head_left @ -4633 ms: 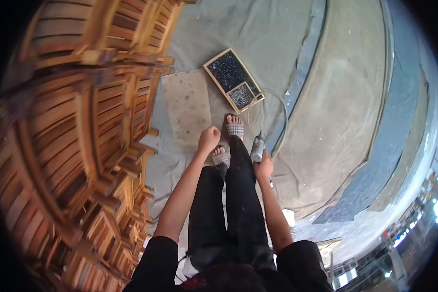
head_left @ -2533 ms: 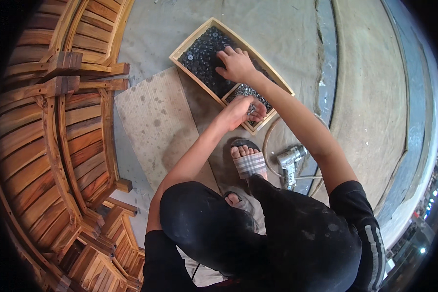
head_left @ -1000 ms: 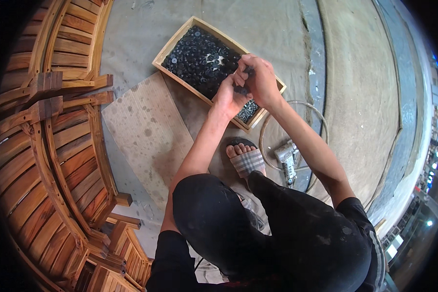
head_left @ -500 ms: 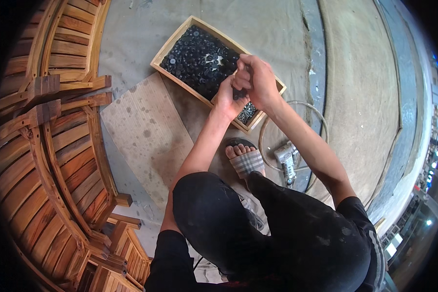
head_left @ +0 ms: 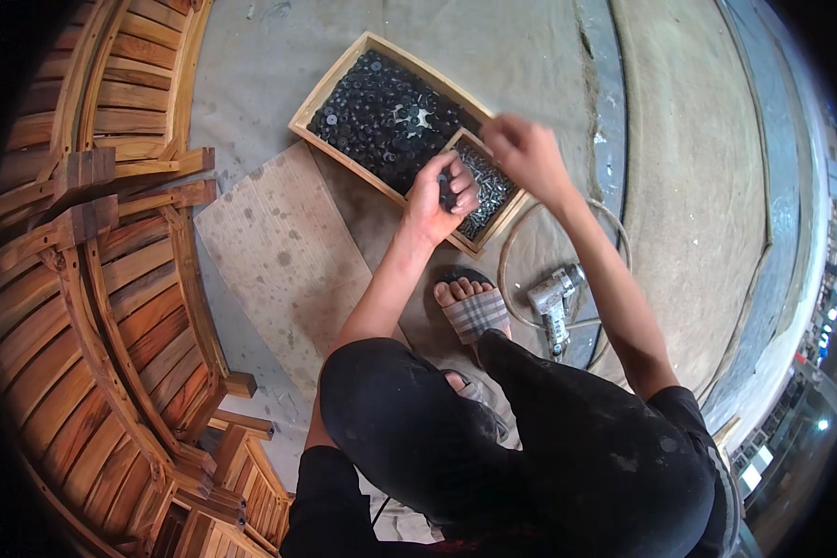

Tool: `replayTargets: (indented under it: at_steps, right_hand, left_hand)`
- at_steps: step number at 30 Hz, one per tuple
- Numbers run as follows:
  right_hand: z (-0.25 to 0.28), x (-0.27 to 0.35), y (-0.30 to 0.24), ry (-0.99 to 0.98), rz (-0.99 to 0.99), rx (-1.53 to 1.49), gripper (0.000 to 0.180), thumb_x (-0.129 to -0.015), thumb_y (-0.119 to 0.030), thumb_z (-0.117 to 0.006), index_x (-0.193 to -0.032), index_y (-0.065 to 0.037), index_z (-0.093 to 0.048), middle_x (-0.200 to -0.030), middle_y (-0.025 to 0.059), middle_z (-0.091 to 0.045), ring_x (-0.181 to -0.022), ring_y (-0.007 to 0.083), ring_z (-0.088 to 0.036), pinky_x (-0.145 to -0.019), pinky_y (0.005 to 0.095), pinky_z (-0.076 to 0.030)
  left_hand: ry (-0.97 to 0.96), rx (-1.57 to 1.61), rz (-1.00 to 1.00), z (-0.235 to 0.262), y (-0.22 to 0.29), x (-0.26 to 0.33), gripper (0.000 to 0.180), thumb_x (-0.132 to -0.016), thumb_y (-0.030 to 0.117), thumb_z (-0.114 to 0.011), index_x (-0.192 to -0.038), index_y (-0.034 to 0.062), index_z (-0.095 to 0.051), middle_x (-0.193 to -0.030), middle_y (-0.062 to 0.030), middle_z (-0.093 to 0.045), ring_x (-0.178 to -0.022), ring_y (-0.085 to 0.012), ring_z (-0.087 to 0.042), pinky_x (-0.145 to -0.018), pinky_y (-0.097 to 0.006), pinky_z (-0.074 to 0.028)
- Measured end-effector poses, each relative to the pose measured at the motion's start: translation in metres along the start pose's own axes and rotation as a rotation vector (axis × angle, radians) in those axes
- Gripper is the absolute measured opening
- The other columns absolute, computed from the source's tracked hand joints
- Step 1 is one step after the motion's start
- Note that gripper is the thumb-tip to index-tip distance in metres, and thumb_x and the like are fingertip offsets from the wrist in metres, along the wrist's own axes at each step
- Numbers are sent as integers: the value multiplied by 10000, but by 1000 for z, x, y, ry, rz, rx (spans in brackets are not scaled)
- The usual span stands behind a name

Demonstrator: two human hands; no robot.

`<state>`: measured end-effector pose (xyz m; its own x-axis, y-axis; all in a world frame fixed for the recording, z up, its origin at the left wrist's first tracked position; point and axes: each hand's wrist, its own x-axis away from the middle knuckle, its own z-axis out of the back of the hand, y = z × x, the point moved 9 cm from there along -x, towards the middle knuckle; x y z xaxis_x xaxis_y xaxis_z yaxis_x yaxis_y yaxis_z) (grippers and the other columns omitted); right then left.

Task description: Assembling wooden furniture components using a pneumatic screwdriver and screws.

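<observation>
Left hand (head_left: 445, 192) was curled tight around a few small dark fasteners (head_left: 448, 193), hovering over the wooden tray (head_left: 337, 86) on the floor, between its black-washer side (head_left: 388, 119) and silver-screw compartment (head_left: 484, 191). Right hand (head_left: 524, 149) was above the tray's far edge, fingers pinched narrow; contents unclear

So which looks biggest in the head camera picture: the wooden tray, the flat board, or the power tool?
Largest to smallest:
1. Flat board
2. Wooden tray, though it lies farther away, so this is unsure
3. Power tool
</observation>
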<state>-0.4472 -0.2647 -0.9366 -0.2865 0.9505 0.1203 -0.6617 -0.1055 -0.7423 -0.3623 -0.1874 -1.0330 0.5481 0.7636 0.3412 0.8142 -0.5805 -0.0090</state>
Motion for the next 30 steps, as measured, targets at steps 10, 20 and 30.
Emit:
replayTargets:
  at_steps: [10,20,30]
  right_hand:
    - [-61,60,12,-153,89,422,328,-760,-78,-623,-1068,-22,-525,-1007,186,-575,-867,389,-625,-734,455,-534]
    - [-81,50,34,-398,106,556,237,-715,-123,-658,-899,14,-599,-935,186,-609,-784,347,-654,-679,432,-544]
    - [-75,42,38,-498,108,501,196,-689,-118,-686,-820,19,-634,-812,183,-659,-771,359,-663,-681,441,-551]
  left_hand:
    - [66,152,99,1,-9,11,287,-997,240,-426,-785,53,-474,-742,-60,-457,-724,-182,-461,-612,-286,-437]
    - [138,118,-11,12,6,12,261,-983,200,-471,-928,-23,-594,-994,-171,-605,-975,-302,-568,-851,-394,-507]
    - [20,228,2,4,1,0,247,-986,170,-454,-967,-40,-583,-1064,-208,-606,-1039,-326,-566,-903,-405,-505]
